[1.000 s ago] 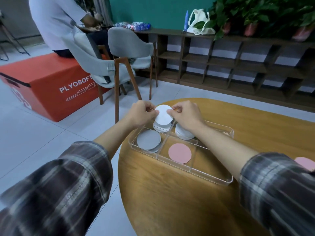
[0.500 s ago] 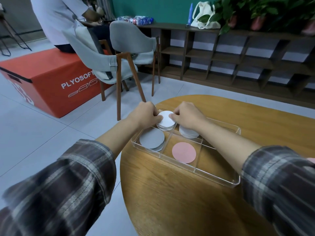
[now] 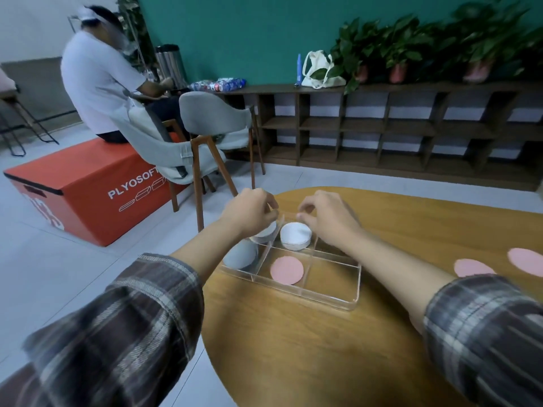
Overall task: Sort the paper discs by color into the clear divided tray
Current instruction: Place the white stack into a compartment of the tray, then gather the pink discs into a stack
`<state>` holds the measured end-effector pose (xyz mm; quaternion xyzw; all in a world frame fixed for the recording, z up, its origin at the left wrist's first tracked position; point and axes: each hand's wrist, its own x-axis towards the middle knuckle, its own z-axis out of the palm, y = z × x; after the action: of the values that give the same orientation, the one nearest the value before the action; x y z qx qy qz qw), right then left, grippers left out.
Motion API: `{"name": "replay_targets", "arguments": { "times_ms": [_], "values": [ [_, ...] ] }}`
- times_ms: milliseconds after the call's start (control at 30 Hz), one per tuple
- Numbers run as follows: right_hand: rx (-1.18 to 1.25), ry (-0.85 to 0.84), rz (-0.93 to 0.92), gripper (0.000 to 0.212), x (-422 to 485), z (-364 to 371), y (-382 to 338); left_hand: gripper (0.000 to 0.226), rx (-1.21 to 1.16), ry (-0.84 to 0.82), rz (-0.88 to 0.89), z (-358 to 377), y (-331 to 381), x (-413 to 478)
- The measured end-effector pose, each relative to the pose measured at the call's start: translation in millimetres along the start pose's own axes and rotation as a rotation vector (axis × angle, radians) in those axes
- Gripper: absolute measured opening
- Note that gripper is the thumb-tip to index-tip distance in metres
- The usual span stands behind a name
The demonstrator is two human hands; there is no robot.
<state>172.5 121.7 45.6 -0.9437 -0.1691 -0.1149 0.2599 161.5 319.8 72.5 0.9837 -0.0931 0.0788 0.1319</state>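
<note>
Both hands hover over the far row of the tray. The left hand (image 3: pixel 249 212) has its fingers curled over the far-left compartment. The right hand (image 3: pixel 326 215) has its fingertips (image 3: pixel 302 213) bunched just above the white stack (image 3: pixel 295 236). From where I stand I cannot tell whether either grip has a disc pinched or is closed on nothing, because the paper is too thin and the view too blurred.

Under the left hand sits a pale stack (image 3: pixel 264 235), partly hidden. In the near row of the clear divided tray (image 3: pixel 323 299) lie a grey disc (image 3: pixel 242 255) on the left and a pink disc (image 3: pixel 287 270) in the next compartment. Two loose pink discs (image 3: pixel 473 267) wait on the tabletop (image 3: pixel 293 348), well off to the right.

These discs look feather-light and floppy. They would likely crease easily and cling flat to the wood. I'd take each by its rim with thumb and forefinger, or slide it to the tabletop edge first to get under it. In a stack, several may well lift together.

The only writing I can read is "PLYOSOF" in white on the orange box (image 3: pixel 88 183), with the rest cut off by a chair (image 3: pixel 214 118). The labels on the bottles (image 3: pixel 219 83) on the shelf are too small to read.
</note>
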Motion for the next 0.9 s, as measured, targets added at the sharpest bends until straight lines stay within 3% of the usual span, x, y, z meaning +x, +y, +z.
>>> {"name": "replay_targets", "arguments": {
  "times_ms": [400,667,900],
  "values": [
    [0.065,0.048,0.068,0.033,-135,-146,102,0.033,-0.046,-0.120,0.417,-7,202,-22],
    [0.040,0.132,0.158,0.035,-223,-194,179,0.038,-0.117,-0.147,0.456,35,287,-42],
    [-0.095,0.113,0.152,0.039,-264,-169,226,0.048,-0.195,-0.197,0.432,111,291,-44]
  ]
}}
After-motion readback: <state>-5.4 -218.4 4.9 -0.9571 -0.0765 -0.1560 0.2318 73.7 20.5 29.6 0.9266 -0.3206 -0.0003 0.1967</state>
